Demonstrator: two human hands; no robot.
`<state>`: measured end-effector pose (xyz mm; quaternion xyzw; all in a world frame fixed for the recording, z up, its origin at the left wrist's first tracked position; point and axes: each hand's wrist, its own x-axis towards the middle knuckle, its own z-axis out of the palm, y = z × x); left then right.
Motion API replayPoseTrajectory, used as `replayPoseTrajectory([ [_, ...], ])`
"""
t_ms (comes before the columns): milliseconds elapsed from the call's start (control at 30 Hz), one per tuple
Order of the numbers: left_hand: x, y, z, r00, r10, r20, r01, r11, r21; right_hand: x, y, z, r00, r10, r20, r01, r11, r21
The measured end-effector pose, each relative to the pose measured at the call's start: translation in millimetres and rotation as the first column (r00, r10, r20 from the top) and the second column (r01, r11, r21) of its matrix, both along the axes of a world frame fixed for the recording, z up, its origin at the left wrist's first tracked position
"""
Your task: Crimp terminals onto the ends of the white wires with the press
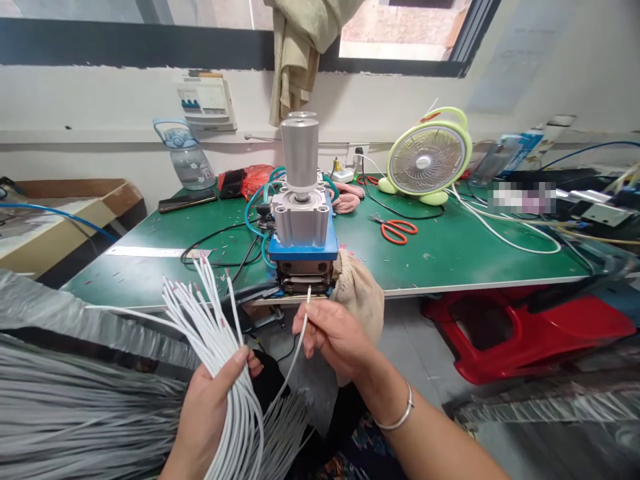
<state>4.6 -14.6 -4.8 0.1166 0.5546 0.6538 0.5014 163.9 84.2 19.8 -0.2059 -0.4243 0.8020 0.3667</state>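
Note:
My left hand (213,407) is closed around a bundle of white cables (210,320) that fans up and left, its stripped ends pointing toward the table edge. My right hand (333,337) pinches a single white cable (305,313) and holds its tip just at the front slot of a small pneumatic press (303,227). The press has a blue plate, an aluminium block and a tall silver cylinder, and stands at the front edge of the green table (450,253). A beige cloth (357,293) hangs beside the press, just behind my right hand.
Red-handled scissors (397,230) lie right of the press, a green desk fan (429,160) behind them. A water bottle (187,157), phone (187,199) and steel ruler (150,252) sit to the left. Heaps of grey cables (75,400) cover my lap. A red stool (525,333) lies under the table.

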Motion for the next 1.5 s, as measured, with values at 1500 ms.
replayPoseTrajectory([
  [1500,12,2,7.5,0.992,-0.119,0.033,0.12,0.992,-0.023,0,-17,3.6,0.975,-0.144,0.168,0.138,0.989,0.05],
])
